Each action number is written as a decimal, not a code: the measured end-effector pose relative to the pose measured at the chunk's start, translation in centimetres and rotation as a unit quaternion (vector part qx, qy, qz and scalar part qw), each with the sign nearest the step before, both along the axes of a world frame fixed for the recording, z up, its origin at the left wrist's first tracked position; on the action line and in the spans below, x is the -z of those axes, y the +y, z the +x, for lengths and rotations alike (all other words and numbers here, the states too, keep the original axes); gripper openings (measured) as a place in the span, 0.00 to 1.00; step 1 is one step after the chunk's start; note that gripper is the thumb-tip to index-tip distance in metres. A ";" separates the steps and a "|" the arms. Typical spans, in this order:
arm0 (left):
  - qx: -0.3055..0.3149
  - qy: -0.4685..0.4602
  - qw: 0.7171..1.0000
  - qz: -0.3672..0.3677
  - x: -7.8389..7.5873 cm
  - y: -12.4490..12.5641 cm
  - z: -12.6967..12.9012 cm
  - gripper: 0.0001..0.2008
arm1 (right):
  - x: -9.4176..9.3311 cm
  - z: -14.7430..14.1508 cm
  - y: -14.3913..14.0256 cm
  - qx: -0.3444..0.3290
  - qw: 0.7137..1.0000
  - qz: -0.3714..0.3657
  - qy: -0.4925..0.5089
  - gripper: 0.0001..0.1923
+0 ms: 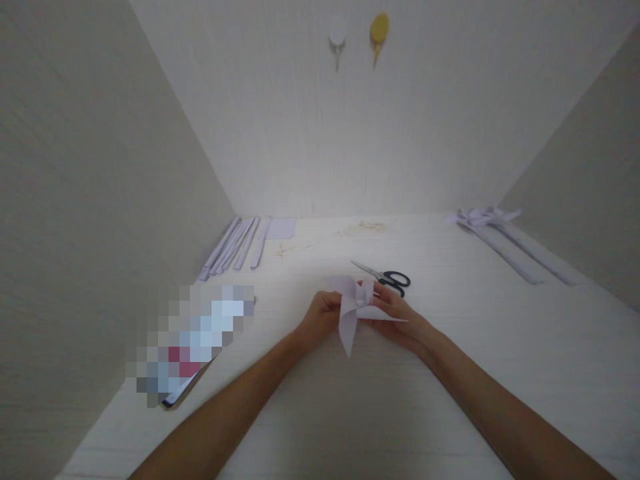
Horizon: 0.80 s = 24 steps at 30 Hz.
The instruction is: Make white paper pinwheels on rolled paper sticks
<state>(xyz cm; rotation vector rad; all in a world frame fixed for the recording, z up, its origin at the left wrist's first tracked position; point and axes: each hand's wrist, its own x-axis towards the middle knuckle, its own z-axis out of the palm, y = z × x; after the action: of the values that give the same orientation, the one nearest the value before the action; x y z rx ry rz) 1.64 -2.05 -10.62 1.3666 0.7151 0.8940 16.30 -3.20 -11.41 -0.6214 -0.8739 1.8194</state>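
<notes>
A white paper pinwheel with curled, pointed blades is held up between both hands over the table. My left hand is closed on its left side, with the fingertips partly hidden behind the paper. On the other side, my right hand grips the pinwheel near its centre, fingers behind and around the blades. Just beyond my right hand lies a pair of scissors with black handles, blades pointing to the far left.
Several rolled paper sticks and a paper square lie at the back left. Pinwheels on sticks rest at the back right. A blurred-out phone is at left. Toothpick-like bits lie behind. Two hooks hang on the wall.
</notes>
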 end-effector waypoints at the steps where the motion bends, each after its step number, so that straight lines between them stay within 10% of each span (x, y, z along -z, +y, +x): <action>1: -0.007 0.004 1.000 -0.005 0.0 0.0 0.0 0.11 | -0.2 0.0 0.0 0.001 1.000 -0.009 0.009 0.14; 12: -0.123 -0.041 0.992 -0.010 0.1 0.5 -0.5 0.13 | 0.2 1.8 1.6 0.231 0.956 -0.146 0.106 0.08; 24: -0.156 -0.082 0.981 -0.076 0.7 0.8 -0.3 0.05 | -0.1 1.7 1.3 0.215 0.964 -0.125 0.094 0.02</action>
<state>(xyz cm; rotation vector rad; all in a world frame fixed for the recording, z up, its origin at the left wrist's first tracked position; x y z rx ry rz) 1.33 -1.24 -11.30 1.0480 0.8652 1.1608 18.00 -1.88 -11.33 -0.7204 -0.3461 1.5657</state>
